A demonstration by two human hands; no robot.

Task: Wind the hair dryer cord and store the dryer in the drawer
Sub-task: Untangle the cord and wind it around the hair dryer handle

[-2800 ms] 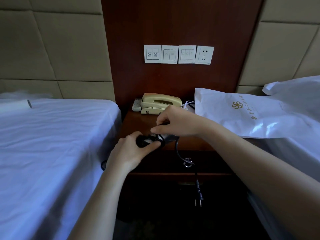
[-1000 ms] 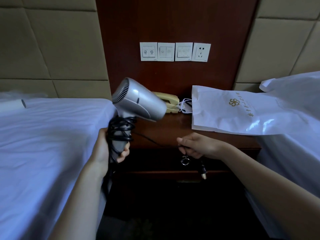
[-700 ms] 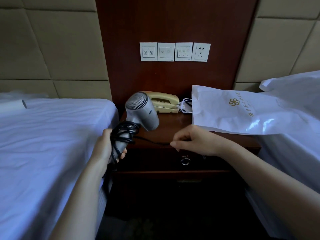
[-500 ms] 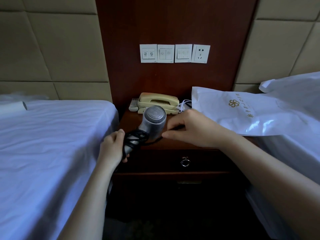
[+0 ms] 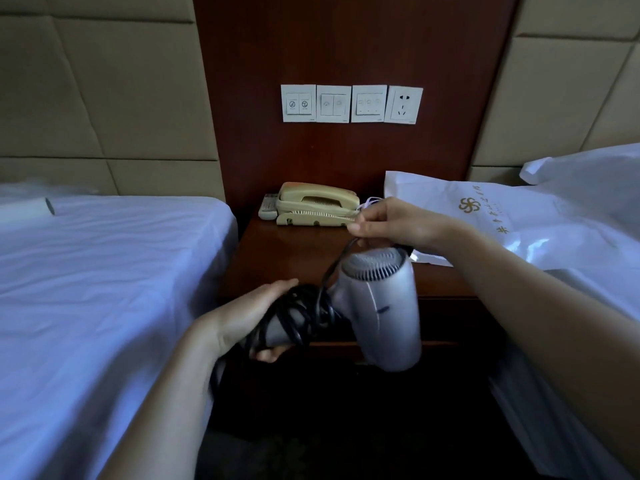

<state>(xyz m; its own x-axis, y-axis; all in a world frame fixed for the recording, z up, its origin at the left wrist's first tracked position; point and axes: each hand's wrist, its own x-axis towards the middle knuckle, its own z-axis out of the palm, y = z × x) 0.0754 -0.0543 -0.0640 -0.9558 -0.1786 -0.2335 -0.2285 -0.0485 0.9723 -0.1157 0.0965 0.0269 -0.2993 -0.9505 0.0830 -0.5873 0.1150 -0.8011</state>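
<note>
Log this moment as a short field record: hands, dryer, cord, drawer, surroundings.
left hand: grips the handle of the hair dryer, over wound loops of cord
right hand: pinches the cord's loose stretch above the dryer
hair dryer: silver, held in front of the nightstand
drawer: looks closed; pull hidden
on nightstand: telephone, remote, part of the white bag

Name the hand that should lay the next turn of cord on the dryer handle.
Right. The right hand pinches the free cord above the hair dryer; the left hand grips the wrapped handle, steadying it.
</note>
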